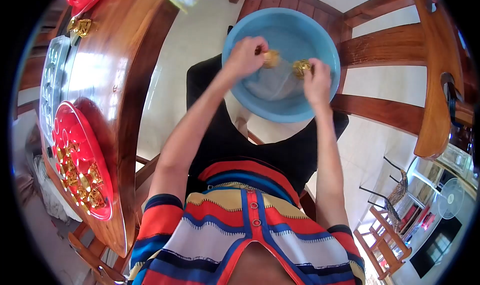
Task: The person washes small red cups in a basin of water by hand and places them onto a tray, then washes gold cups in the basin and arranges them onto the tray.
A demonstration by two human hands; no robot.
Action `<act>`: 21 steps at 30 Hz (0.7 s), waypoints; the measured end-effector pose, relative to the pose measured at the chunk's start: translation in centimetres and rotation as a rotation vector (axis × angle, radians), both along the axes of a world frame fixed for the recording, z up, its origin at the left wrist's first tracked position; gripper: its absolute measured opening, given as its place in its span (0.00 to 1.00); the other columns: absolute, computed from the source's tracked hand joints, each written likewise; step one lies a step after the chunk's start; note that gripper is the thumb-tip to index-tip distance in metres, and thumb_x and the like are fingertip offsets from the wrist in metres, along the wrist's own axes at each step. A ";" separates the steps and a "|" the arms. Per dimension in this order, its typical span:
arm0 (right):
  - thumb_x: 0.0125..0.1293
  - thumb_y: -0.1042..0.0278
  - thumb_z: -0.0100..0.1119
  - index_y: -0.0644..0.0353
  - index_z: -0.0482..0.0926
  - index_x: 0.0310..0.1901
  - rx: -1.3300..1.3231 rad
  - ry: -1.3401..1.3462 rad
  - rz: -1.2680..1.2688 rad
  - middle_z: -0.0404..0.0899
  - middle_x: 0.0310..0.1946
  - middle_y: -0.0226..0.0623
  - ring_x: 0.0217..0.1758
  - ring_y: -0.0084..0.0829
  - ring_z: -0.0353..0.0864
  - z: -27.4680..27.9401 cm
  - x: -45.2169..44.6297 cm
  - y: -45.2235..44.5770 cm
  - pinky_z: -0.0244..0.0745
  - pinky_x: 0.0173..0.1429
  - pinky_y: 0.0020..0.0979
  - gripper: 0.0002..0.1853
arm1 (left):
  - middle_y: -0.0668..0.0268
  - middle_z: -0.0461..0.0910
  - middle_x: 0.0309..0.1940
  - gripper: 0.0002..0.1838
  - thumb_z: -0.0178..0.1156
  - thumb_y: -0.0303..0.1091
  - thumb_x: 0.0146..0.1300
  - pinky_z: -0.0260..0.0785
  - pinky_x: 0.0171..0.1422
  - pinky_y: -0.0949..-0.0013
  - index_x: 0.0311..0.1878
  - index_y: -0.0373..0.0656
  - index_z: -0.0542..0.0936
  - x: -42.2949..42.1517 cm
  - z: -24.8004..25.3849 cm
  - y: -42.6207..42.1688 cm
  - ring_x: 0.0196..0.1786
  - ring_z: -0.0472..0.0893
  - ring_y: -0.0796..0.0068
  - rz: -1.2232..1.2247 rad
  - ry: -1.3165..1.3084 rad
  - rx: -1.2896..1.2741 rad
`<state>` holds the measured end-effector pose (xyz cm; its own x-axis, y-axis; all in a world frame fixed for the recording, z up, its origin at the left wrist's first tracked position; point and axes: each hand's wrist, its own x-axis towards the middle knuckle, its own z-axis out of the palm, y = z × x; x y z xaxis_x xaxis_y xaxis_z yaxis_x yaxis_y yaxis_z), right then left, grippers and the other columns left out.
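Observation:
A blue basin rests on a wooden chair in front of my lap. Over its left part, my left hand is closed on a gold piece, which is blurred. My right hand, at the basin's right side, grips another gold piece between its fingers. The two pieces are apart. Between and below them in the basin lies something pale and translucent, like a plastic bag; its exact shape is unclear.
To the left, a wooden table holds a red tray with several gold pieces, a clear plastic tray and another gold item. Wooden chair slats rise right of the basin. A fan stands far right.

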<state>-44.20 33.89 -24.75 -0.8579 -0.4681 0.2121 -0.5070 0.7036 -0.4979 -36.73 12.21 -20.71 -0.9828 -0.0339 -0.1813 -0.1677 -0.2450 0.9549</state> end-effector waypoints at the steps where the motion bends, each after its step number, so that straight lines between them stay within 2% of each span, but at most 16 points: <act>1: 0.63 0.71 0.57 0.61 0.72 0.52 -0.070 0.024 0.019 0.75 0.45 0.42 0.46 0.31 0.75 -0.2 0.8 0.1 0.71 0.50 0.31 0.16 | 0.69 0.77 0.28 0.10 0.61 0.33 0.60 0.67 0.27 0.77 0.42 0.40 0.77 0.4 0.1 0.5 0.25 0.74 0.82 0.081 -0.009 -0.223; 2: 0.62 0.70 0.58 0.62 0.71 0.53 -0.145 0.049 0.042 0.75 0.43 0.41 0.45 0.31 0.75 -0.4 1.0 -0.1 0.71 0.50 0.30 0.17 | 0.68 0.77 0.28 0.09 0.60 0.33 0.59 0.66 0.27 0.77 0.41 0.39 0.78 0.4 0.2 0.5 0.25 0.74 0.83 0.167 -0.017 -0.451; 3: 0.62 0.70 0.58 0.62 0.71 0.53 -0.147 0.040 0.044 0.75 0.43 0.41 0.45 0.31 0.75 -0.7 0.5 -0.2 0.71 0.50 0.30 0.17 | 0.69 0.77 0.28 0.09 0.61 0.31 0.57 0.66 0.29 0.78 0.40 0.38 0.78 0.4 0.1 0.5 0.26 0.73 0.84 0.187 0.035 -0.484; 5: 0.64 0.71 0.56 0.62 0.72 0.53 -0.394 -0.460 -0.030 0.74 0.45 0.39 0.46 0.30 0.75 2.6 0.4 0.1 0.71 0.51 0.30 0.16 | 0.69 0.76 0.28 0.09 0.61 0.30 0.57 0.67 0.31 0.78 0.40 0.38 0.78 0.6 1.3 0.9 0.27 0.73 0.84 0.222 0.078 -0.554; 6: 0.64 0.71 0.56 0.62 0.72 0.53 -0.406 -0.438 -0.022 0.74 0.45 0.39 0.46 0.30 0.75 4.4 -0.3 -0.3 0.71 0.51 0.30 0.16 | 0.70 0.76 0.29 0.10 0.61 0.29 0.56 0.67 0.32 0.78 0.41 0.38 0.78 -0.6 2.1 0.2 0.28 0.74 0.85 0.280 0.193 -0.663; 8: 0.67 0.73 0.52 0.62 0.71 0.53 -0.970 -0.797 -0.020 0.75 0.47 0.38 0.47 0.30 0.75 7.8 -0.3 -0.3 0.72 0.53 0.32 0.14 | 0.70 0.76 0.29 0.10 0.62 0.28 0.57 0.68 0.36 0.78 0.42 0.37 0.78 -0.7 4.1 -0.4 0.31 0.74 0.85 0.303 0.208 -0.597; 10: 0.69 0.74 0.50 0.63 0.71 0.53 -1.351 -0.993 0.163 0.74 0.47 0.36 0.47 0.28 0.75 10.6 -0.8 -0.1 0.72 0.53 0.32 0.13 | 0.70 0.77 0.31 0.11 0.62 0.29 0.59 0.69 0.37 0.78 0.44 0.38 0.77 -0.5 6.8 -0.8 0.33 0.75 0.85 0.267 0.140 -0.027; 11: 0.69 0.74 0.48 0.63 0.70 0.53 -1.455 -1.016 0.207 0.74 0.47 0.37 0.48 0.29 0.76 11.4 -0.7 -0.2 0.73 0.52 0.33 0.12 | 0.70 0.78 0.33 0.10 0.61 0.28 0.60 0.70 0.37 0.75 0.45 0.38 0.77 -0.1 7.0 -1.2 0.34 0.77 0.81 0.227 0.141 0.168; 12: 0.69 0.74 0.48 0.63 0.70 0.53 -1.454 -1.014 0.207 0.74 0.47 0.37 0.48 0.29 0.76 10.5 -1.1 -0.2 0.73 0.52 0.33 0.12 | 0.70 0.78 0.33 0.10 0.61 0.28 0.60 0.70 0.37 0.75 0.45 0.38 0.77 -0.1 5.9 -1.1 0.34 0.77 0.81 0.226 0.142 0.169; 14: 0.68 0.76 0.49 0.63 0.71 0.52 -1.175 -1.027 0.080 0.74 0.45 0.41 0.48 0.33 0.76 6.2 -1.9 -0.3 0.73 0.52 0.34 0.12 | 0.67 0.78 0.34 0.09 0.61 0.26 0.60 0.71 0.37 0.71 0.44 0.39 0.77 0.0 1.3 -0.8 0.34 0.79 0.72 0.441 0.409 -0.712; 15: 0.66 0.76 0.51 0.62 0.72 0.51 -0.538 -0.420 0.153 0.74 0.44 0.43 0.48 0.36 0.76 3.5 -1.2 -0.5 0.73 0.51 0.34 0.13 | 0.62 0.75 0.35 0.09 0.61 0.23 0.58 0.72 0.37 0.69 0.42 0.38 0.76 0.6 -0.6 -0.7 0.33 0.79 0.65 0.477 0.529 -1.096; 16: 0.64 0.76 0.53 0.61 0.72 0.51 0.103 0.183 0.199 0.73 0.42 0.45 0.47 0.38 0.77 1.6 -0.4 -1.0 0.73 0.50 0.34 0.13 | 0.62 0.75 0.35 0.09 0.61 0.23 0.58 0.72 0.37 0.69 0.42 0.38 0.76 1.9 -1.6 0.2 0.33 0.79 0.65 0.479 0.527 -1.098; 17: 0.64 0.76 0.53 0.61 0.72 0.51 0.097 0.193 0.187 0.73 0.42 0.45 0.47 0.38 0.77 1.6 0.2 -1.4 0.73 0.50 0.34 0.13 | 0.59 0.74 0.35 0.10 0.60 0.22 0.56 0.72 0.37 0.67 0.42 0.38 0.76 2.9 -1.8 1.1 0.33 0.78 0.61 0.387 0.548 -1.028; 18: 0.62 0.76 0.55 0.60 0.73 0.50 -0.066 0.132 0.150 0.73 0.41 0.46 0.45 0.39 0.77 1.7 0.9 -1.7 0.73 0.49 0.35 0.14 | 0.57 0.73 0.34 0.11 0.60 0.21 0.54 0.71 0.38 0.65 0.42 0.38 0.75 3.1 -2.1 1.3 0.32 0.77 0.57 0.310 0.565 -0.963; 19: 0.59 0.76 0.57 0.60 0.73 0.49 -0.220 0.044 0.119 0.72 0.40 0.46 0.43 0.41 0.77 2.0 1.9 -2.0 0.73 0.47 0.35 0.14 | 0.57 0.73 0.34 0.11 0.60 0.21 0.54 0.71 0.38 0.65 0.42 0.38 0.75 3.3 -2.6 1.0 0.32 0.77 0.57 0.317 0.552 -0.966; 21: 0.59 0.76 0.58 0.59 0.74 0.49 -0.262 -0.107 0.122 0.72 0.40 0.46 0.41 0.40 0.77 3.5 2.4 -1.5 0.73 0.47 0.35 0.15 | 0.59 0.73 0.38 0.10 0.61 0.21 0.56 0.75 0.35 0.70 0.41 0.37 0.75 4.7 -3.4 1.8 0.33 0.79 0.64 0.315 0.380 -0.869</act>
<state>-41.78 32.44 -21.27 -0.8224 -0.5106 0.2509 -0.5150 0.4808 -0.7096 -32.00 13.98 -24.12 -0.8940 -0.2743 0.3542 0.1381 0.5834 0.8004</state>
